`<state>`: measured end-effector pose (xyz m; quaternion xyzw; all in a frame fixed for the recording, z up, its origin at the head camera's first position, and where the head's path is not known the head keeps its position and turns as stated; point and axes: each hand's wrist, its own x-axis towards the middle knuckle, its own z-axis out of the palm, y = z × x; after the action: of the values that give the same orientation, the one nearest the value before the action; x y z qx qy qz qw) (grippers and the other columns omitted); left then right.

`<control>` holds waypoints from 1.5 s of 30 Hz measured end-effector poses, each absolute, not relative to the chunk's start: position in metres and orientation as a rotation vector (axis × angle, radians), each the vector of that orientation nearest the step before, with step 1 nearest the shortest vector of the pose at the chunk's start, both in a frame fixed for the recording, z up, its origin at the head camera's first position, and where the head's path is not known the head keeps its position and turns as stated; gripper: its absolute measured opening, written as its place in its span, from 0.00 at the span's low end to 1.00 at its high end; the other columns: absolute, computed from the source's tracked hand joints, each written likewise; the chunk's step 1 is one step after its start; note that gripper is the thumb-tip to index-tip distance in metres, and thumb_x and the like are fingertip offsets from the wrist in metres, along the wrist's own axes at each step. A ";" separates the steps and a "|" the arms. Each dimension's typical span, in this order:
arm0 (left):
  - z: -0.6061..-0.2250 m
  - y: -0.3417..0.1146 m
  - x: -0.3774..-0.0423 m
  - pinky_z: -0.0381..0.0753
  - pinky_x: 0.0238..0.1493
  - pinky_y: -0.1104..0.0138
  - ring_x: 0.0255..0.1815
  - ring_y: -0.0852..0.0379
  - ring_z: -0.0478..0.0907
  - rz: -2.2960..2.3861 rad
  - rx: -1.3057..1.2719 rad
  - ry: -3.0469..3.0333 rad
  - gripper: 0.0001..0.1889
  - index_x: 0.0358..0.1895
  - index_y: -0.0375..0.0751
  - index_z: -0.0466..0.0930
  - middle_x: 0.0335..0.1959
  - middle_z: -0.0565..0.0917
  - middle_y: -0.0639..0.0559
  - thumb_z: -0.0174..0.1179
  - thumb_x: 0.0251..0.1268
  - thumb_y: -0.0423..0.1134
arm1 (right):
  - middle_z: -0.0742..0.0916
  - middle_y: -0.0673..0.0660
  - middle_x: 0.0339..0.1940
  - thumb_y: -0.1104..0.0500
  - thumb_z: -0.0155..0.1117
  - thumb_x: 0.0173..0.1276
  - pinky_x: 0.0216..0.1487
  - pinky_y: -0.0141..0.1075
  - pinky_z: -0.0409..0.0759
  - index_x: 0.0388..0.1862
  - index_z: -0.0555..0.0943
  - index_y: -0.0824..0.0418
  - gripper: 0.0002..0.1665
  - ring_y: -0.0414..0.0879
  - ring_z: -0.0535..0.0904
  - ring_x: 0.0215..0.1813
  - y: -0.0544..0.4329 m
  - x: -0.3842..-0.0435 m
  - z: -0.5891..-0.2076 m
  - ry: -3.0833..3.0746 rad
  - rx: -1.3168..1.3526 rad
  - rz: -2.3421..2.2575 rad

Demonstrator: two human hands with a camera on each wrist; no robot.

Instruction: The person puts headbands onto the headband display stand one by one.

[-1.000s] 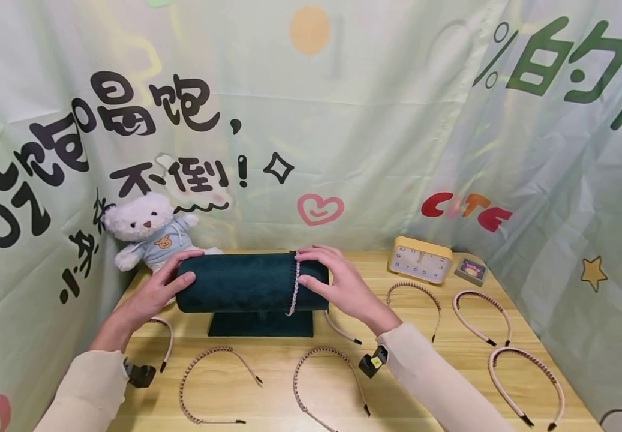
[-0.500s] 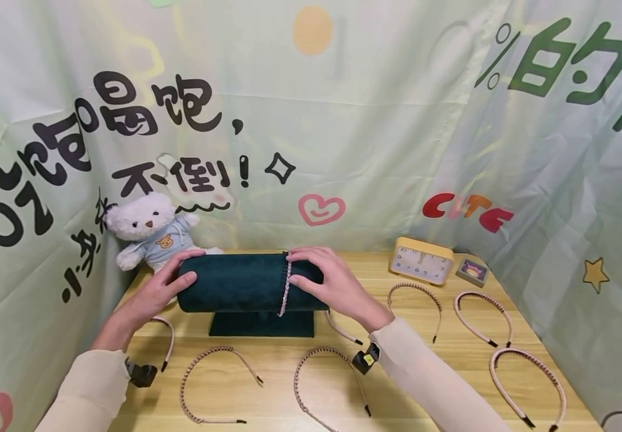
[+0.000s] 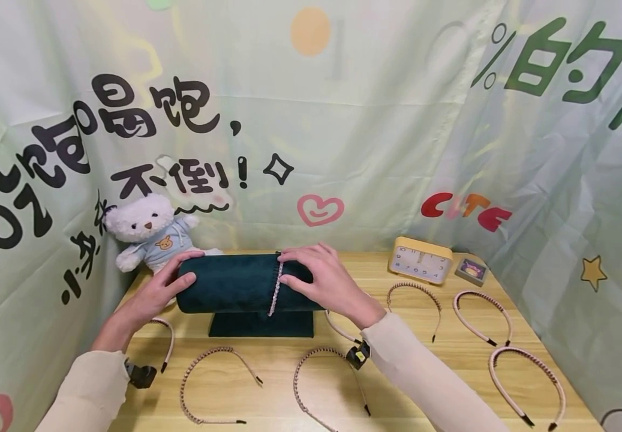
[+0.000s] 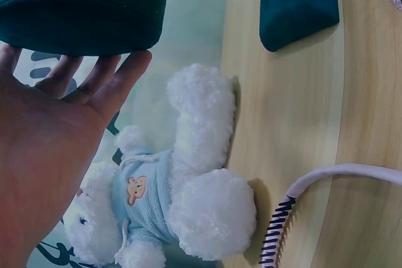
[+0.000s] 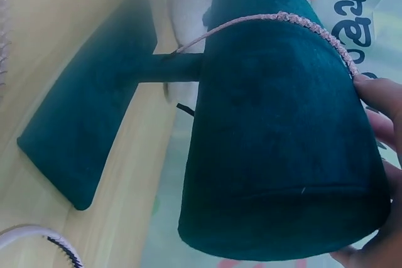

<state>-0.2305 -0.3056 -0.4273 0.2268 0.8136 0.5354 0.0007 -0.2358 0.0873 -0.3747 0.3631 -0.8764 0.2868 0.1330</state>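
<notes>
A dark green velvet roll stand (image 3: 219, 287) stands on the table, its roll lying sideways above a base. My left hand (image 3: 165, 279) holds the roll's left end, fingers over the top and thumb at the front; in the left wrist view the fingertips reach that end. Around the roll, right of its middle, sits a pink braided headband (image 3: 275, 291). My right hand (image 3: 324, 279) holds this headband near its top, with the thumb in front. The right wrist view shows a finger against the braid (image 5: 342, 51), and the headband's dark tips hang below the roll.
Several similar headbands lie about the table, among them a front left headband (image 3: 182, 384), a front middle headband (image 3: 296, 384) and a right headband (image 3: 556, 384). A white teddy bear (image 3: 162, 243) sits at the back left. A yellow clock (image 3: 420, 261) and small box (image 3: 471, 271) stand back right.
My right hand has slid the headband leftward along the roll, from near its right end toward the middle. My left hand has stayed on the left end.
</notes>
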 end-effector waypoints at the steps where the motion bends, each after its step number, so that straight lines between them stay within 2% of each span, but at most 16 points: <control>1: -0.427 -0.306 -0.231 0.65 0.66 0.82 0.73 0.70 0.63 1.682 0.713 2.553 0.26 0.83 0.43 0.62 0.80 0.64 0.51 0.49 0.89 0.36 | 0.87 0.52 0.72 0.44 0.72 0.78 0.85 0.66 0.56 0.69 0.86 0.49 0.25 0.52 0.79 0.74 0.086 -0.236 -0.374 -2.544 1.053 0.820; 6: -0.428 -0.306 -0.232 0.64 0.66 0.82 0.73 0.71 0.62 1.685 0.723 2.556 0.26 0.83 0.42 0.62 0.81 0.63 0.46 0.49 0.89 0.36 | 0.87 0.51 0.71 0.43 0.71 0.78 0.84 0.64 0.60 0.68 0.86 0.48 0.24 0.52 0.80 0.72 0.082 -0.237 -0.372 -2.547 1.061 0.743; 14: -0.427 -0.305 -0.233 0.64 0.66 0.82 0.72 0.72 0.62 1.691 0.730 2.553 0.26 0.83 0.40 0.62 0.80 0.63 0.45 0.49 0.89 0.35 | 0.89 0.47 0.68 0.41 0.70 0.79 0.78 0.55 0.70 0.67 0.87 0.46 0.23 0.51 0.81 0.69 0.077 -0.240 -0.366 -2.558 1.104 0.616; 23: -0.426 -0.305 -0.230 0.65 0.66 0.82 0.72 0.68 0.62 1.658 0.684 2.553 0.26 0.84 0.45 0.61 0.82 0.61 0.41 0.49 0.90 0.37 | 0.90 0.49 0.65 0.40 0.67 0.81 0.76 0.55 0.73 0.68 0.85 0.46 0.23 0.52 0.82 0.69 0.065 -0.238 -0.361 -2.594 1.107 0.543; 45: -0.427 -0.305 -0.230 0.64 0.67 0.83 0.74 0.72 0.61 1.682 0.692 2.543 0.26 0.83 0.43 0.61 0.82 0.60 0.41 0.49 0.89 0.36 | 0.90 0.48 0.66 0.39 0.65 0.82 0.73 0.50 0.78 0.70 0.84 0.46 0.24 0.51 0.81 0.69 0.036 -0.237 -0.357 -2.616 1.148 0.493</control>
<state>-0.2303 -0.3050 -0.4267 0.2214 0.8134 0.5379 0.0076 -0.2369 0.0362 -0.3570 0.3930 -0.8958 0.1688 0.1212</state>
